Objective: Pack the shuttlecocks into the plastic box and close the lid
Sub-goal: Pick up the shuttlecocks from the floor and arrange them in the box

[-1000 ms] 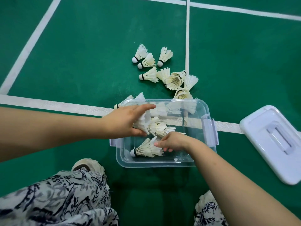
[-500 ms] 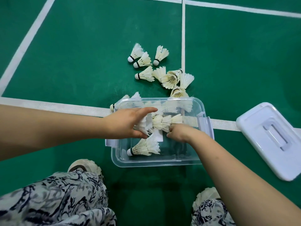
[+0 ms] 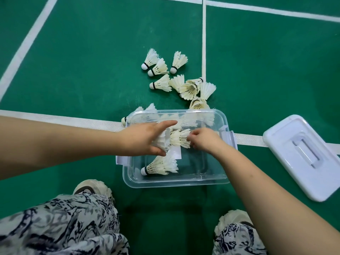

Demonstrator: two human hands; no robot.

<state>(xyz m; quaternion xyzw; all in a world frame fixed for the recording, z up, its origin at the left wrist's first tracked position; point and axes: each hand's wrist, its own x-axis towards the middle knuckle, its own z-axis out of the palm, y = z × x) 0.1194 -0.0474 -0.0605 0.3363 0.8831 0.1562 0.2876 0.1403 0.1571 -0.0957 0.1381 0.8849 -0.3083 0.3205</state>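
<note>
A clear plastic box sits open on the green court floor. One shuttlecock lies on its bottom near the front. My left hand is over the box, closed on a bunch of white shuttlecocks. My right hand pinches the feathers of another shuttlecock beside that bunch. Several loose shuttlecocks lie on the floor just beyond the box. The white lid lies upside up to the right, apart from the box.
White court lines cross the floor, one passing under the box. My knees in patterned trousers and two pale shoes sit close to the box's near side.
My right hand has risen from the box's front to its middle and reached the feathers of the shuttlecock next to my left hand. My left hand has stayed in place.
</note>
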